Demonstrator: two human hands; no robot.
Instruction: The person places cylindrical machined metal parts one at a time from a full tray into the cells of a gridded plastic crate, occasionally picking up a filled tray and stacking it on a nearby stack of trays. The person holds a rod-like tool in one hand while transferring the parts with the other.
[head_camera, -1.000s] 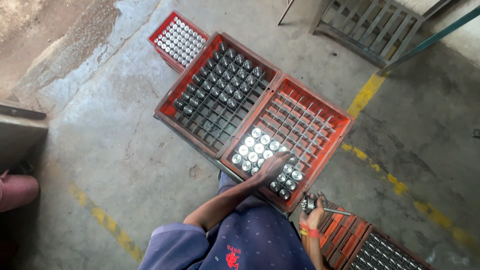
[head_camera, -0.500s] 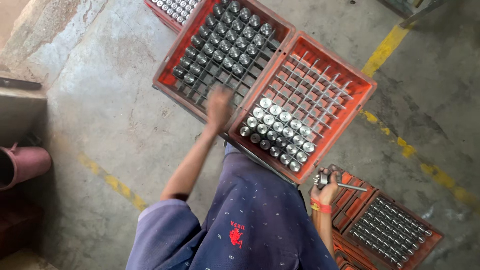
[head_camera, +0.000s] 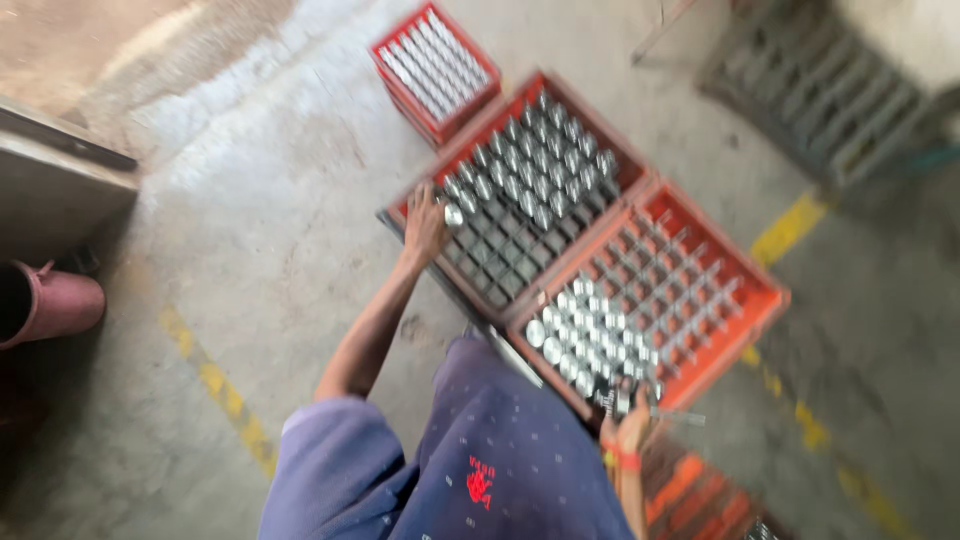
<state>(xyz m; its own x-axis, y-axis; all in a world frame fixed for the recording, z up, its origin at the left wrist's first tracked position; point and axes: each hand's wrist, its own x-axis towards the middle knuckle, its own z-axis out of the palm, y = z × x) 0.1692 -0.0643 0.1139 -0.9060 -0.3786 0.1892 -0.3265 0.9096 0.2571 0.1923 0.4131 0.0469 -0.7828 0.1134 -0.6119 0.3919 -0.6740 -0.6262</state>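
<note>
Loading step: left hand (head_camera: 425, 222) at 10 o'clock, closed on a metal part (head_camera: 453, 215) over the dark crate (head_camera: 520, 190). Right hand (head_camera: 628, 432) at 5 o'clock, grip too blurred to tell, near the orange crate (head_camera: 650, 290). Next, presumably: dropping into an empty cell.

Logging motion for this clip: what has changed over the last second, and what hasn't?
The left hand left the shiny-capped parts in the near crate and reached out to the far crate, where it now holds a silvery part at the crate's near edge. The right hand stayed low by the near crate's corner, holding something too blurred to name. The crates did not move.
</note>
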